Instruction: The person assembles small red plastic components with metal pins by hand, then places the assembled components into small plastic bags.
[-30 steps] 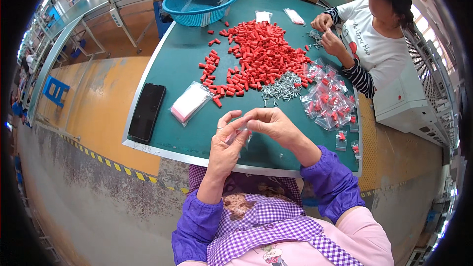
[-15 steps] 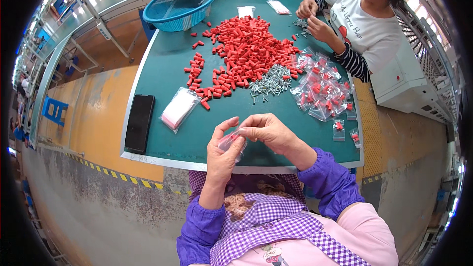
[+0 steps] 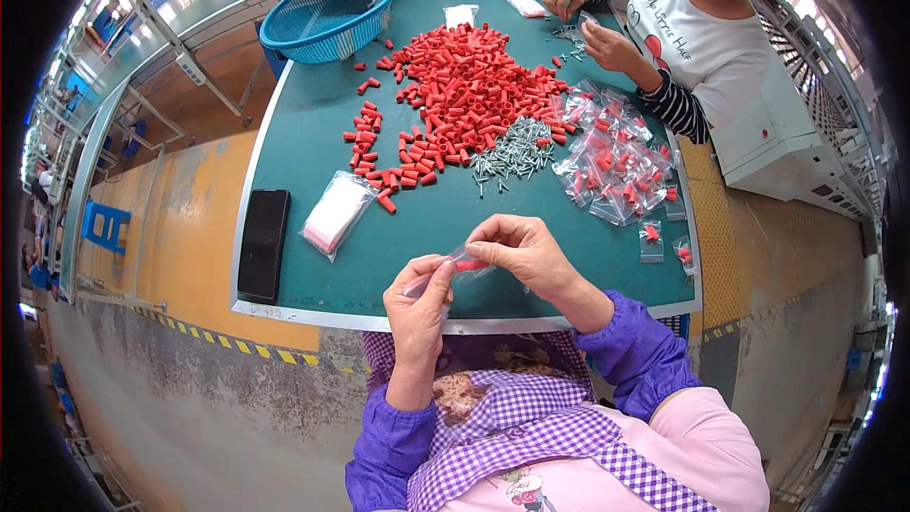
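My left hand [image 3: 420, 301] and my right hand [image 3: 519, 250] hold one small clear plastic bag [image 3: 453, 268] between them, just above the near edge of the green table [image 3: 445, 218]. A red plastic piece shows inside the bag by my right fingers. A large heap of red plastic plugs [image 3: 464, 100] covers the table's middle. Beside it lies a small pile of grey screws [image 3: 512, 154]. Filled clear bags [image 3: 621, 166] with red pieces spread along the right side.
A stack of empty clear bags [image 3: 335, 213] and a black phone [image 3: 263, 243] lie at the left near edge. A blue basket [image 3: 329, 2] stands at the far left corner. Another person [image 3: 687, 28] works at the far right corner.
My hands have stayed together at the table's near edge, working the small bag. The view has tilted a little, so the table sits lower in it.
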Available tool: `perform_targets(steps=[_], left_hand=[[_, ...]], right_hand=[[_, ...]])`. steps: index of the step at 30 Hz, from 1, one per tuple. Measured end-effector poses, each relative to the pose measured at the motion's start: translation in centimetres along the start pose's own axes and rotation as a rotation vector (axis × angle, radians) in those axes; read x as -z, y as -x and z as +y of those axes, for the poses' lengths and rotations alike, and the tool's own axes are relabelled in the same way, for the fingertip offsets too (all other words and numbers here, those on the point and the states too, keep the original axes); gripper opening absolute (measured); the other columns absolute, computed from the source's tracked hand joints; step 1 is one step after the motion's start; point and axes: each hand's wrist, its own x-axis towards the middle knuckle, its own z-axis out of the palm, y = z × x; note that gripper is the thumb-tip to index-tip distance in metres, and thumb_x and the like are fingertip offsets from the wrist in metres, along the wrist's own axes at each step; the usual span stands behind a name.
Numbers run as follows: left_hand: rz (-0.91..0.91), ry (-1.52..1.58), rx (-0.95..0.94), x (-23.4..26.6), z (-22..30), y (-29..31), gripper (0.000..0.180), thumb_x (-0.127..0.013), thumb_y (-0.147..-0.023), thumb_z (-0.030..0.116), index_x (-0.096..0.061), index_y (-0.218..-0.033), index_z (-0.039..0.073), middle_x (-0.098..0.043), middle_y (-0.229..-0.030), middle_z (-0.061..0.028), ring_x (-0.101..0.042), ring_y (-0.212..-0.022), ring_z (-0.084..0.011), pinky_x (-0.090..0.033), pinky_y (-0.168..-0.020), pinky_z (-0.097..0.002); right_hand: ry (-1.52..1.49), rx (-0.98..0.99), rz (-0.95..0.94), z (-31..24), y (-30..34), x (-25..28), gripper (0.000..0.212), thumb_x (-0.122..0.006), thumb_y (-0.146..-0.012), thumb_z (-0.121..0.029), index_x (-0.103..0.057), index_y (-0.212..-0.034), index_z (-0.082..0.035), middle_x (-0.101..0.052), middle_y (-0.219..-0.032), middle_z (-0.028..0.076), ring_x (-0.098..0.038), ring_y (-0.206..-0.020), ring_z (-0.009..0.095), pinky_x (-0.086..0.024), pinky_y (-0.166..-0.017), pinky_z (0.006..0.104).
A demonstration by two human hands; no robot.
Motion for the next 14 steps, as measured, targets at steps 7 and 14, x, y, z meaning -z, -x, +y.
perform_targets(steps=[7,14], left_hand=[[-0.060,0.052,-0.003,0.0,0.4,0.1,0.006,-0.066,-0.084,0.004,-0.063,-0.087,-0.001,-0.060,-0.078,-0.0022,-0.049,-0.056,-0.0064,-0.037,-0.049,-0.0184],[-0.106,-0.089,-0.125,-0.1,-0.4,-0.4,0.026,-0.072,-0.081,0.007,-0.061,-0.104,0.002,-0.059,-0.087,-0.0025,-0.055,-0.074,-0.0088,-0.044,-0.067,-0.0191]], right_hand=[[0.230,0.124,0.095,1.2,0.3,0.0,0.014,-0.068,-0.082,-0.012,-0.064,-0.087,0.000,-0.063,-0.077,0.002,-0.055,-0.070,0.007,-0.045,-0.064,0.0236],[0.535,0.283,0.054,-0.3,1.1,-0.6,0.012,-0.066,-0.084,-0.013,-0.066,-0.087,-0.002,-0.063,-0.080,0.004,-0.056,-0.078,0.017,-0.045,-0.070,0.0277]])
